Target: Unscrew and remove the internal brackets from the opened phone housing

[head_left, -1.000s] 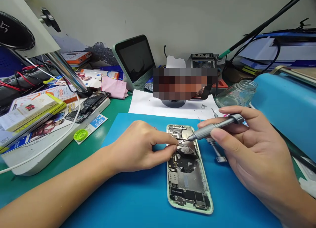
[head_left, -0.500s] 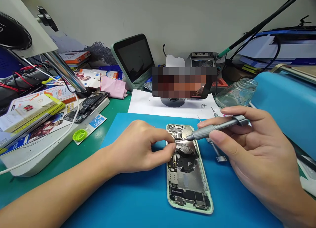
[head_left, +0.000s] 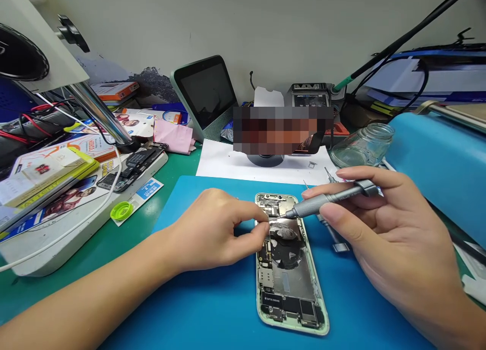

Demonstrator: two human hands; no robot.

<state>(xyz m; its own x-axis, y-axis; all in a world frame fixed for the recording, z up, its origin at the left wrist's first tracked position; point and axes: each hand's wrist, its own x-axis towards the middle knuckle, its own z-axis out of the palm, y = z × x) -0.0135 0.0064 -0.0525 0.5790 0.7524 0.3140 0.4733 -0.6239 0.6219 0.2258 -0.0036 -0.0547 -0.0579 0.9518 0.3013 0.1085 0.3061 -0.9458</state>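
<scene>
An opened smartphone (head_left: 294, 279) with a pale green frame lies on the blue mat (head_left: 212, 309), its inner parts exposed. My right hand (head_left: 398, 238) grips a grey precision screwdriver (head_left: 315, 206), held at a low slant with its thin tip pointing left over the phone's upper part. My left hand (head_left: 224, 228) is at the phone's left edge, thumb and forefinger pinched close to the screwdriver tip. Whatever sits between those fingertips is too small or hidden to make out. A second screwdriver (head_left: 334, 233) lies on the mat, partly behind my right hand.
A glass jar (head_left: 362, 145) lies tilted behind my right hand. On white paper (head_left: 216, 160) stand a blurred-out screen (head_left: 281, 130) and a small SIM tray (head_left: 312, 165). To the left are another phone's parts (head_left: 132, 165), a green cap (head_left: 121, 210) and a white cable (head_left: 110, 193).
Almost nothing differs. The whole view has shifted slightly, and both hands keep the same pose with the screwdriver tip by the left fingertips.
</scene>
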